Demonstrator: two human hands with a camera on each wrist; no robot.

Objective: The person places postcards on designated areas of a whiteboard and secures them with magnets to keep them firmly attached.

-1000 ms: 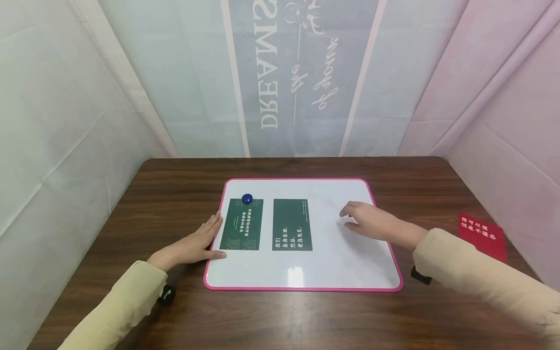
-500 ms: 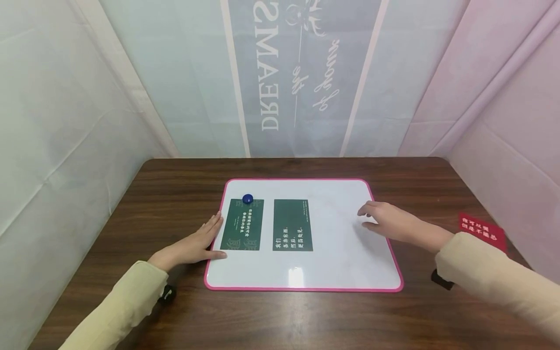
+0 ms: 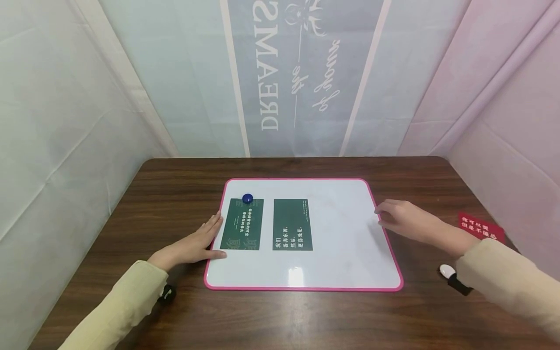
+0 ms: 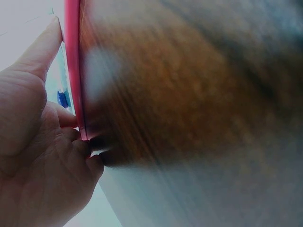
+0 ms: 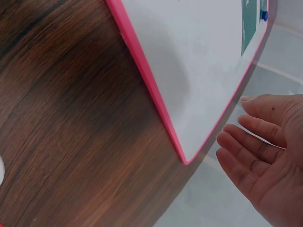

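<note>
Dark woodgrain table, glossy pink-rimmed whiteboard, seemingly flat hands

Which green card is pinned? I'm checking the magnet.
The left green card: the blue magnet sits on its top edge.
</note>
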